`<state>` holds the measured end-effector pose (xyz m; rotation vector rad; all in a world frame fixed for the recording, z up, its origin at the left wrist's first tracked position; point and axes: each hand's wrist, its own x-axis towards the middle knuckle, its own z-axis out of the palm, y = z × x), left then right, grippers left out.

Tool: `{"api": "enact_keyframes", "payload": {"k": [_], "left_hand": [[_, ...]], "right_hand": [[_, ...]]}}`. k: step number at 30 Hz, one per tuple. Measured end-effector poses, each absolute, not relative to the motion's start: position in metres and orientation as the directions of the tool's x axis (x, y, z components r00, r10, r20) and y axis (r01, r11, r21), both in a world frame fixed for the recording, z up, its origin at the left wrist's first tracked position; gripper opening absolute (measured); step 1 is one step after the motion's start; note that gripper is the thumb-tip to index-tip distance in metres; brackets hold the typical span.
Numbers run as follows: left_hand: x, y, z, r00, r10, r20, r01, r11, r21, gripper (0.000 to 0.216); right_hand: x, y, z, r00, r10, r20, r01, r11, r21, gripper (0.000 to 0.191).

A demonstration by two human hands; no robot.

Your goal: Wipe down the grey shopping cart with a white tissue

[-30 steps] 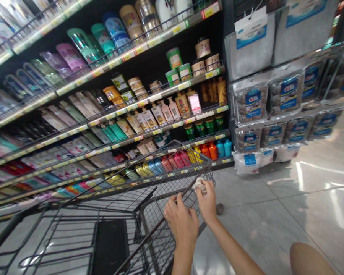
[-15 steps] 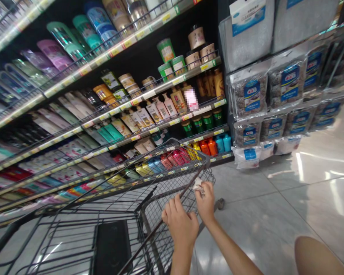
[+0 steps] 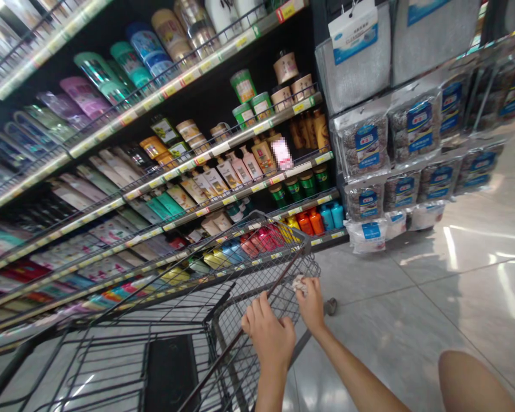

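Observation:
A black wire shopping cart (image 3: 167, 320) stands in front of me, tilted in the view. My left hand (image 3: 269, 335) is closed over the cart's rim bar near its corner. My right hand (image 3: 311, 302) grips the same bar a little farther along, pinching a small crumpled white wad (image 3: 299, 282) against it. A dark flat panel (image 3: 171, 372) lies at the bottom of the cart's basket.
Store shelves (image 3: 163, 171) packed with bottles, tubes and jars run along the left behind the cart. A hanging rack of bagged goods with blue labels (image 3: 412, 149) stands at the shelf end on the right. Glossy grey floor tiles (image 3: 433, 297) spread to the right. My knee (image 3: 472, 383) shows at the lower right.
The view has shifted slightly; shelves and rack have slid a little left. Both hands keep the same grip on the cart bar.

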<state>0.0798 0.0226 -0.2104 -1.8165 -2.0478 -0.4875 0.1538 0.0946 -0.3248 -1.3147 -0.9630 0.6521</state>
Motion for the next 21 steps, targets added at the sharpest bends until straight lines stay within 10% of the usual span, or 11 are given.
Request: {"api": "enact_keyframes", "payload": {"k": [6, 21], "left_hand": [[0.078, 0.023, -0.210, -0.094, 0.875, 0.476, 0.995, 0.102, 0.009, 0.051], [0.076, 0.023, -0.211, -0.074, 0.885, 0.460, 0.997, 0.082, 0.003, 0.053]], "right_hand": [[0.140, 0.096, -0.326, 0.484, 0.798, -0.360, -0.452, -0.124, -0.883, 0.013], [0.142, 0.092, -0.247, 0.290, 0.835, -0.468, -0.710, -0.140, -0.690, 0.018]]}}
